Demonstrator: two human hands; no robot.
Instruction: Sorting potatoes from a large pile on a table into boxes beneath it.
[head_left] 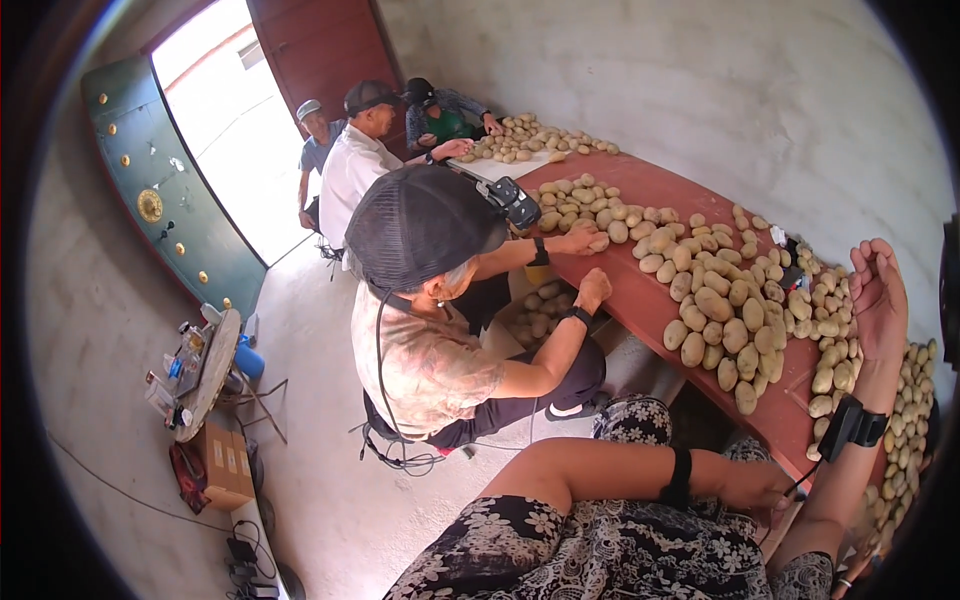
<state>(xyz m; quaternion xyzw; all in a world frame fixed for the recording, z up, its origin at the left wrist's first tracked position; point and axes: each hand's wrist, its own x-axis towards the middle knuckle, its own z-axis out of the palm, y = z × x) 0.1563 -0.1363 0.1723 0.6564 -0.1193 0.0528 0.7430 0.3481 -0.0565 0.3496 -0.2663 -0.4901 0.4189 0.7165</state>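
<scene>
My right hand (880,300) is raised above the right side of the red table (700,195), palm showing and fingers loosely bent, with nothing visible in it. A black device is strapped to that wrist (851,428). Low in front of me, by the table's near edge, my left hand (762,488) has its fingers curled in; what they hold, if anything, is hidden. A black band (679,478) circles the left forearm. Nearest to both hands is a large heap of potatoes (715,300), with more potatoes (910,420) spread beyond my right forearm.
On my left a person in a dark mesh cap (425,225) sits with both hands at the table edge, above a container of potatoes (540,312). Several people sit farther along. Cables (400,455) lie on the floor. A small round table (210,375) stands by the left wall.
</scene>
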